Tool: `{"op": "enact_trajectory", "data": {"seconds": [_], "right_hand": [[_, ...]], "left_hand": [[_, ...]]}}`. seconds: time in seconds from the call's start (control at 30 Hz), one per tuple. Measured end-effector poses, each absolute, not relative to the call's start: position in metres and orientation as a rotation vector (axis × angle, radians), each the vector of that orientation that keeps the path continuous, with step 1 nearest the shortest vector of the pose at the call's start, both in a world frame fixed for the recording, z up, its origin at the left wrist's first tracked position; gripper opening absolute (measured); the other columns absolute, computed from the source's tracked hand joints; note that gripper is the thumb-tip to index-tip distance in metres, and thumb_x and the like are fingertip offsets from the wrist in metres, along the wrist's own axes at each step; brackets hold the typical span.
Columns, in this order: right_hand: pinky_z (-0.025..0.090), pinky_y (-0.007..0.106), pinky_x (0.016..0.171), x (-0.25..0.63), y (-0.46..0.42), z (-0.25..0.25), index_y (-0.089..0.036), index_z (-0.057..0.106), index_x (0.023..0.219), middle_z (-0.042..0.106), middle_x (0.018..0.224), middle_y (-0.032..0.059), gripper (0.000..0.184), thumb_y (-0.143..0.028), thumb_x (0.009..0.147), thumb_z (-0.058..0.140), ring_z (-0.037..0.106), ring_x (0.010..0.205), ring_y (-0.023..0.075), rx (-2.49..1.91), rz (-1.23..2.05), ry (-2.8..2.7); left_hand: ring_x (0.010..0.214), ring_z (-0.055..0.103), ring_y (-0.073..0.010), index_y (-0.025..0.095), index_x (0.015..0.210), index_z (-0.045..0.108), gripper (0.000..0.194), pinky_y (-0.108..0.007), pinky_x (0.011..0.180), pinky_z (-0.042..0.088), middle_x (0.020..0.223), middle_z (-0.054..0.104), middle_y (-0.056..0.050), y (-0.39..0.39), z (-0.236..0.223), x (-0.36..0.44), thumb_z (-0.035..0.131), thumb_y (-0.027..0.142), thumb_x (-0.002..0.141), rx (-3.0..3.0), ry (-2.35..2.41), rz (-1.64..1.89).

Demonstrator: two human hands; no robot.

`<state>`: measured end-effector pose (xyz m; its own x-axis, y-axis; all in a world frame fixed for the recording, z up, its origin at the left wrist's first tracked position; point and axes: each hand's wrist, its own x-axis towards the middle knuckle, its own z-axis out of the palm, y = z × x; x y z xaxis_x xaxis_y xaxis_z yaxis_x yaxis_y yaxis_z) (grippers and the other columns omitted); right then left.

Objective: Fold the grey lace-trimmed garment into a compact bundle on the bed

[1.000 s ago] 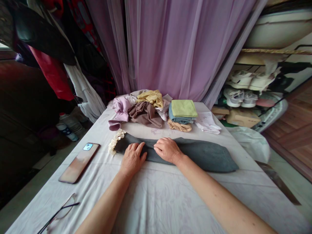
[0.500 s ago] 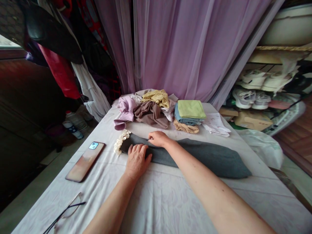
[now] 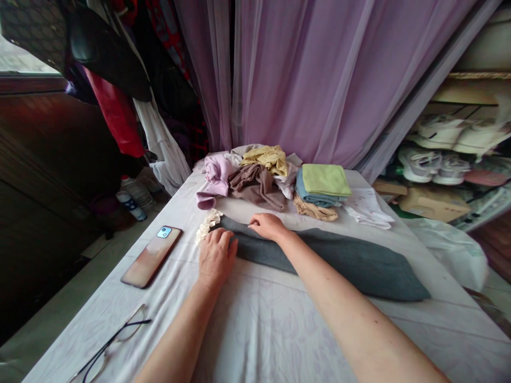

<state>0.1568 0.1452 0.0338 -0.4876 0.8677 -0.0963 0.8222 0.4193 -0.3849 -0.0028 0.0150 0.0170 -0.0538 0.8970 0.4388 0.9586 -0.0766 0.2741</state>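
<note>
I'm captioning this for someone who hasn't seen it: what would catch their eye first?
The tall purple curtain at the back likely draws the eye first. In front of it, a bright green folded cloth tops a small stack, right of a loose heap of clothes. Nearer, the left hand and right hand touch a long dark garment.
</note>
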Motion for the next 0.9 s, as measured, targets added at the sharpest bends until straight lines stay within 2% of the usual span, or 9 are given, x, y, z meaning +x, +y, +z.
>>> {"op": "enact_trajectory", "data": {"seconds": [0.07,0.17,0.27,0.43,0.6,0.73,0.9], "right_hand": [[0.041,0.024,0.069,0.157,0.147,0.031,-0.027,0.073,0.096,0.075,0.097,-0.0007,0.02,-0.039,0.085,0.063,0.065,0.089,0.0151,-1.521,0.604,-2.543],[0.042,0.023,0.069,0.157,0.148,0.029,-0.028,0.074,0.097,0.075,0.095,-0.0009,0.02,-0.04,0.085,0.064,0.066,0.088,0.0152,-1.545,0.614,-2.543],[0.043,0.024,0.069,0.156,0.147,0.029,-0.028,0.074,0.096,0.075,0.093,-0.0012,0.02,-0.04,0.085,0.064,0.066,0.087,0.0153,-1.554,0.612,-2.535],[0.042,0.024,0.07,0.152,0.143,0.03,-0.027,0.074,0.095,0.075,0.093,-0.0007,0.02,-0.041,0.085,0.064,0.065,0.088,0.0157,-1.54,0.564,-2.545],[0.042,0.024,0.072,0.15,0.142,0.031,-0.027,0.074,0.096,0.075,0.094,0.0006,0.02,-0.04,0.085,0.064,0.065,0.088,0.016,-1.563,0.567,-2.548],[0.041,0.023,0.069,0.151,0.147,0.031,-0.024,0.074,0.093,0.075,0.093,0.0012,0.019,-0.038,0.084,0.065,0.065,0.086,0.0154,-1.55,0.636,-2.542],[0.041,0.022,0.065,0.15,0.158,0.034,-0.02,0.075,0.088,0.075,0.089,0.0018,0.019,-0.034,0.081,0.064,0.065,0.082,0.0148,-1.535,0.804,-2.567]], "left_hand": [[0.104,0.056,-0.0258,0.02,0.107,0.063,0.024,-0.04,0.094,0.044,0.112,0.064,-0.011,0.017,0.022,-0.022,0.048,0.032,0.093,-1.894,-2.121,-0.806],[0.108,0.057,-0.0297,0.017,0.119,0.059,0.04,-0.042,0.091,0.044,0.117,0.063,-0.014,0.02,0.025,-0.045,0.054,0.042,0.089,-1.627,-2.373,-0.735],[0.106,0.059,-0.0323,0.017,0.12,0.06,0.049,-0.043,0.088,0.044,0.109,0.068,-0.013,0.02,0.024,-0.053,0.054,0.053,0.087,-1.61,-2.585,-0.561],[0.106,0.059,-0.0295,0.021,0.101,0.064,0.03,-0.04,0.087,0.042,0.109,0.068,-0.01,0.019,0.023,-0.049,0.052,0.045,0.088,-1.668,-2.506,-0.494],[0.093,0.062,-0.0251,0.02,0.087,0.06,0.016,-0.034,0.078,0.042,0.096,0.067,-0.008,0.018,0.032,-0.047,0.048,0.031,0.088,-1.719,-2.462,-0.49],[0.085,0.063,-0.0232,0.022,0.088,0.058,0.012,-0.031,0.068,0.042,0.094,0.066,-0.005,0.019,0.039,-0.048,0.05,0.029,0.083,-1.653,-2.596,-0.505],[0.092,0.065,-0.025,0.022,0.102,0.06,0.022,-0.032,0.071,0.046,0.105,0.066,-0.007,0.02,0.038,-0.05,0.053,0.03,0.083,-1.661,-2.735,-0.493]]}}
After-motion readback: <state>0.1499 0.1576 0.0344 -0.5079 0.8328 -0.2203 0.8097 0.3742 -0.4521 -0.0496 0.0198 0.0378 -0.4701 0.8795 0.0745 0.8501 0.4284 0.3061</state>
